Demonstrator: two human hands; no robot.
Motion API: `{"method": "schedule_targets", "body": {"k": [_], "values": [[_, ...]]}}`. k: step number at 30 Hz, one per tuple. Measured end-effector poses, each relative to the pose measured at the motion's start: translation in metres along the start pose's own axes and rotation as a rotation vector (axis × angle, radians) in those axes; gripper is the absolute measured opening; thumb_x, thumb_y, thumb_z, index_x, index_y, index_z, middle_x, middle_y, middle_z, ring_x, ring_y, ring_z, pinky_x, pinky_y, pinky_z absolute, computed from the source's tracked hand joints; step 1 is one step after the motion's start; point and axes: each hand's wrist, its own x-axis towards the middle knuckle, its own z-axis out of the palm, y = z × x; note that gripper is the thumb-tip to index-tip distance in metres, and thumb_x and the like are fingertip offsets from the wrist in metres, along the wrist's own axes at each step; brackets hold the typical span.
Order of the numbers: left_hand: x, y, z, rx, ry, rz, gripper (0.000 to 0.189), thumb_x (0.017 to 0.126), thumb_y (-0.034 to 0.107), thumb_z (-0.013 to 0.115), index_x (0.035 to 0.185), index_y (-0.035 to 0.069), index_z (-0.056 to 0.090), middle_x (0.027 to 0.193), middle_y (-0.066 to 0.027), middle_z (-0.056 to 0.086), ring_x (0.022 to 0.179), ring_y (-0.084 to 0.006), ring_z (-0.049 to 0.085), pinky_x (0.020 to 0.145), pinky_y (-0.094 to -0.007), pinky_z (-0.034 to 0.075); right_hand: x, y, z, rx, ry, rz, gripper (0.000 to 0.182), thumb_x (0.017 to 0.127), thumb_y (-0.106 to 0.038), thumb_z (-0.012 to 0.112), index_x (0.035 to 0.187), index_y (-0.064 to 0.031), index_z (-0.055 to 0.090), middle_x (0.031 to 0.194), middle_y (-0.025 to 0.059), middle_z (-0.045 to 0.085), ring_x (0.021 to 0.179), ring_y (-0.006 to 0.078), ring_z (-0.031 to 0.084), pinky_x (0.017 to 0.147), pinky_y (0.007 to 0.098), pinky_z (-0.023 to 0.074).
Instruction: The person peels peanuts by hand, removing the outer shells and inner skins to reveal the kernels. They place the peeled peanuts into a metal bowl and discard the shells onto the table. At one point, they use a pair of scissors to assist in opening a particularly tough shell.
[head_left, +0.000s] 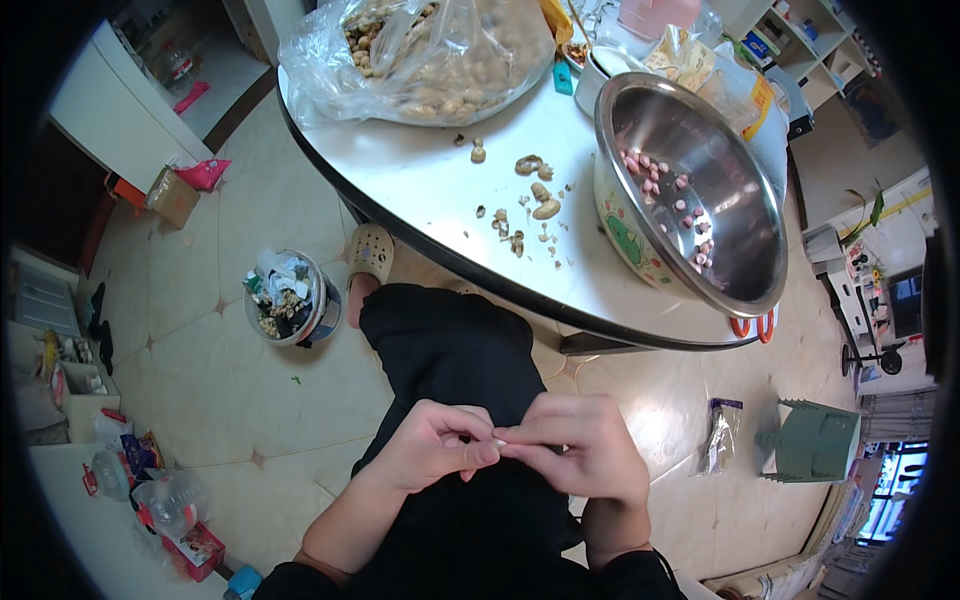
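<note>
Above my lap, my left hand (442, 442) and my right hand (581, 442) meet at the fingertips. Pinched between them is a small pale piece (500, 442), mostly covered by the fingers; it may be a peanut. On the white table (390, 165) before me lie whole peanuts (547, 209) and broken shells (501, 223). A stainless steel basin (739, 202) stands at the table's right, with several pink peanut kernels (654, 169) inside. Towards the back left of the table sits a clear plastic bag (480, 67) full of unshelled peanuts.
A waste bin (330, 304) holding shells and crumpled wrappers stands on the tiled floor left of my leg. Orange-red handles (765, 327) jut past the table edge beneath the basin. On the floor at right are a green plastic stool (821, 442) and a clear packet (721, 439).
</note>
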Motion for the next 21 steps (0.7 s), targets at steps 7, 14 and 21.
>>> {"method": "schedule_targets", "body": {"k": [7,14,21], "values": [[-0.002,0.0,-0.006,0.163,-0.096,-0.058,0.011,0.084,0.006,0.078,0.089,-0.004,0.075,0.08,-0.0061,0.065,0.059,-0.008,0.057,0.052,-0.0191,0.042,-0.007,-0.002,-0.004,-0.175,-0.108,-0.068,0.013,0.073,-0.009,0.08,0.086,-0.0075,0.078,0.069,0.0032,0.063,0.056,0.0204,0.062,0.049,0.0281,0.0442],[0.002,-0.008,-0.019,0.143,-0.281,-0.238,0.01,0.082,0.001,0.079,0.089,-0.005,0.075,0.082,-0.0075,0.067,0.059,-0.009,0.058,0.053,-0.0197,0.041,-0.005,0.008,-0.006,-0.024,-0.283,-0.048,0.013,0.074,-0.008,0.081,0.087,-0.0075,0.078,0.07,0.0034,0.064,0.057,0.0202,0.061,0.049,0.0275,0.0434],[0.003,-0.008,-0.024,0.083,-0.339,-0.263,0.015,0.079,-0.001,0.08,0.092,-0.004,0.075,0.086,-0.0092,0.068,0.06,-0.0089,0.059,0.055,-0.0187,0.044,-0.007,0.021,-0.013,0.28,-0.279,0.105,0.012,0.079,-0.003,0.078,0.091,-0.0037,0.076,0.074,0.0042,0.06,0.059,0.0126,0.057,0.05,0.0257,0.0371]]}}
